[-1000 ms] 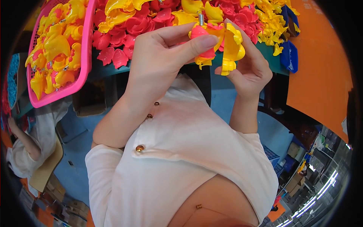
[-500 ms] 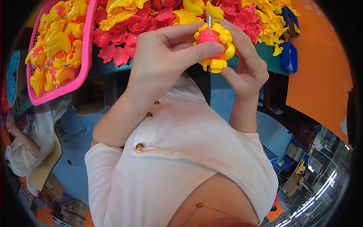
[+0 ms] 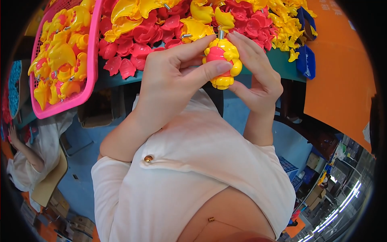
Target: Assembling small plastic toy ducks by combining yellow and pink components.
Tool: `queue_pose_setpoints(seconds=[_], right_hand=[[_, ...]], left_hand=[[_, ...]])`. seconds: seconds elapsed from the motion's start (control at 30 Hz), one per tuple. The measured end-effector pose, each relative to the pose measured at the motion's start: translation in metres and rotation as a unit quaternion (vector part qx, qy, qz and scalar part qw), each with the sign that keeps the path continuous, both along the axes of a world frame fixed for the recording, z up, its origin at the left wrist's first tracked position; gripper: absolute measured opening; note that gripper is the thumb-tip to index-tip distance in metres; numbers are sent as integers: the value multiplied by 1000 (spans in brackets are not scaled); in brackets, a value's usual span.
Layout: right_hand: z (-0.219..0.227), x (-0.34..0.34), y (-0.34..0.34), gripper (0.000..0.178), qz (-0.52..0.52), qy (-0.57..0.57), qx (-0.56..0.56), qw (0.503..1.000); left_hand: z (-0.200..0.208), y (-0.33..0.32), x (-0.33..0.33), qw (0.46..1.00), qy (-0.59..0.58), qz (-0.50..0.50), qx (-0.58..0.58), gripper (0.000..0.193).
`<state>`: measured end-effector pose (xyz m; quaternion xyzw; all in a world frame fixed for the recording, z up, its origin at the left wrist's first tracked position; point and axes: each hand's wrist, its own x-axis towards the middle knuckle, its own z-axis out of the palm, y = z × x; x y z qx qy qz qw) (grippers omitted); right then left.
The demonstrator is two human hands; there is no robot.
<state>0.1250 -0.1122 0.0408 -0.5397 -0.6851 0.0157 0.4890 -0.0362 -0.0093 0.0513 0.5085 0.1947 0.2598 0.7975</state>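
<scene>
Between my two hands is a small yellow and red plastic toy figure body (image 3: 218, 53), upright, with a metal screw (image 3: 221, 34) sticking out of its top. My left hand (image 3: 171, 66) grips it from the left, thumb pressed across its red front. From the right, my right hand (image 3: 258, 76) holds it, fingertips near the top and thumb at its lower right side. Beyond the hands lie heaped red plastic shells (image 3: 145, 34) and yellow plastic parts (image 3: 197, 28). What the fingers behind the figure touch is hidden.
At the left stands a pink basket (image 3: 93, 60) full of yellow and red parts. Small blue trays (image 3: 306, 62) sit at the table's right end, beside an orange surface (image 3: 338, 72). Another person's arm (image 3: 28, 151) shows at the far left.
The figure has turned in my fingers and come slightly lower, showing a different side. Both hands keep their hold on it. The table and basket have shifted slightly in the view.
</scene>
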Motion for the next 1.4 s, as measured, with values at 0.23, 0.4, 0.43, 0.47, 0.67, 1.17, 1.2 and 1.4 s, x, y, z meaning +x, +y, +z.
queue_pose_setpoints(seconds=[0.23,0.4,0.43,0.47,0.67,1.17,1.2,1.4], right_hand=[[-3,-6,-2,64,12,74,-72,995],[-18,-10,-1,60,109,569,-105,808],[-20,-11,-2,57,79,589,-130,794],[-25,-11,-1,57,79,590,-127,793],[-59,-16,-5,43,139,736,-36,662],[-64,151,-75,17,-546,49,-74,833],[-67,161,-74,17,-511,16,-95,854],[-92,203,-81,11,-448,-79,-131,881]], left_hand=[[-5,-1,4,1000,12,13,6,57],[-14,2,9,993,13,37,111,60],[-14,2,9,991,32,25,124,59],[-14,3,9,989,52,14,137,59],[-6,0,14,970,111,23,216,75],[-27,-2,28,992,30,20,121,12],[-28,-5,29,992,31,11,123,12],[-24,-8,33,988,63,-10,138,15]])
